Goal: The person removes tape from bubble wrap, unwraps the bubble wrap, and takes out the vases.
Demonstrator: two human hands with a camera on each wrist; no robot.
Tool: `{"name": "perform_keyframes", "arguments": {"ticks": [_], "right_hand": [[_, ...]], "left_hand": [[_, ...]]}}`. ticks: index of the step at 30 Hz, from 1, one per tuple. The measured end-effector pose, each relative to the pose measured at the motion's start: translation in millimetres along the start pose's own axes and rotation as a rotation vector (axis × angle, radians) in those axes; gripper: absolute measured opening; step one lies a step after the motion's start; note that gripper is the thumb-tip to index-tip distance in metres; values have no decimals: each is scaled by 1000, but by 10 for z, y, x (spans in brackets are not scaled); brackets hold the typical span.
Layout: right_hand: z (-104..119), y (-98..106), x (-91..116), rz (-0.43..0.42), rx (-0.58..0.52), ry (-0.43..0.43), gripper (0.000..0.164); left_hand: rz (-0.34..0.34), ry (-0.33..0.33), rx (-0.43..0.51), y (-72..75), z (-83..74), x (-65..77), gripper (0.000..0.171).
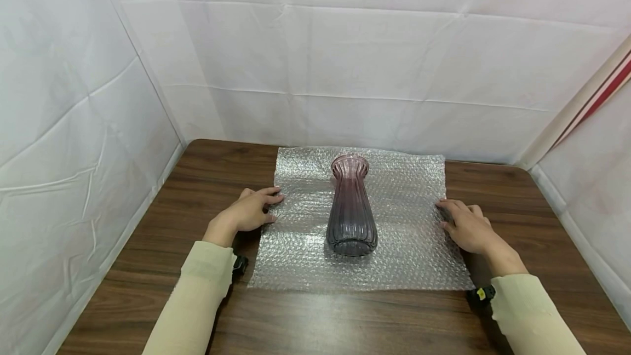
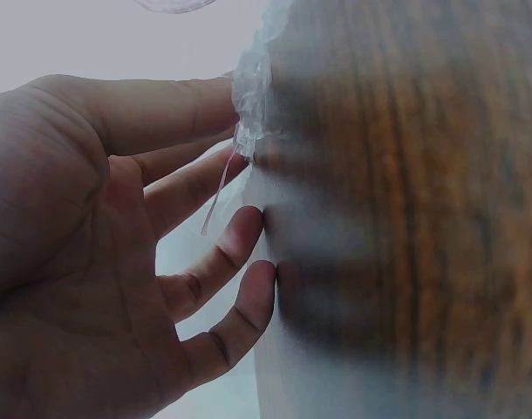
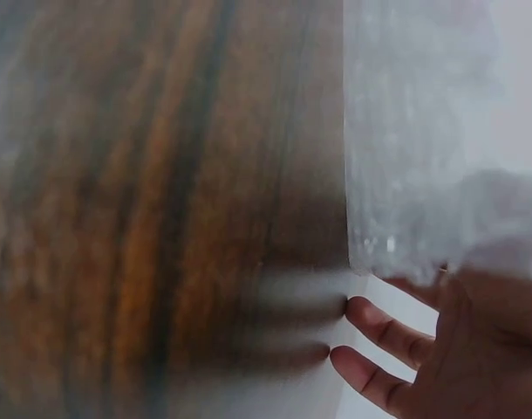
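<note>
A ribbed glass vase (image 1: 351,207), pinkish at the flared mouth and smoky grey at the base, lies on its side on a sheet of bubble wrap (image 1: 300,245). Its mouth points toward the back wall. At the sheet's left edge, my left hand (image 1: 250,210) touches the wrap with spread fingers. Two of its fingertips (image 2: 259,278) rest low at the table surface. My right hand (image 1: 468,226) is at the opposite edge, fingers loosely extended and touching the wrap. In the right wrist view, the bubble wrap (image 3: 405,175) hides part of that hand.
The brown wood-grain table (image 1: 315,322) extends around the sheet on the left, right and front. White cloth (image 1: 315,59) hangs behind the table and along both sides. A small black device (image 1: 480,295) sits at the right cuff, another black device (image 1: 239,266) at the left.
</note>
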State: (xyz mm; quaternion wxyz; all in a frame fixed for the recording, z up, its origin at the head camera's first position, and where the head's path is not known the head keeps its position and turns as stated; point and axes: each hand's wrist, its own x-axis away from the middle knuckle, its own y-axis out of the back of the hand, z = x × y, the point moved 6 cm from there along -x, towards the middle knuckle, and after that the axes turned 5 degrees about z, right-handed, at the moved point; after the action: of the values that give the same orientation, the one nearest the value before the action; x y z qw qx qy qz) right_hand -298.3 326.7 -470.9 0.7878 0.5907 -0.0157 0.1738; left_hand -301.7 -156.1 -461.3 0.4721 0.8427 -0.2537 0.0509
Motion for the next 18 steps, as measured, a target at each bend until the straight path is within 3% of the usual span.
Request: {"name": "perform_keyframes", "arguments": {"ticks": [18], "right_hand": [[-4, 8, 0, 9, -23, 1, 55]], "left_hand": [[0, 10, 17, -6, 8, 3, 59]]}}
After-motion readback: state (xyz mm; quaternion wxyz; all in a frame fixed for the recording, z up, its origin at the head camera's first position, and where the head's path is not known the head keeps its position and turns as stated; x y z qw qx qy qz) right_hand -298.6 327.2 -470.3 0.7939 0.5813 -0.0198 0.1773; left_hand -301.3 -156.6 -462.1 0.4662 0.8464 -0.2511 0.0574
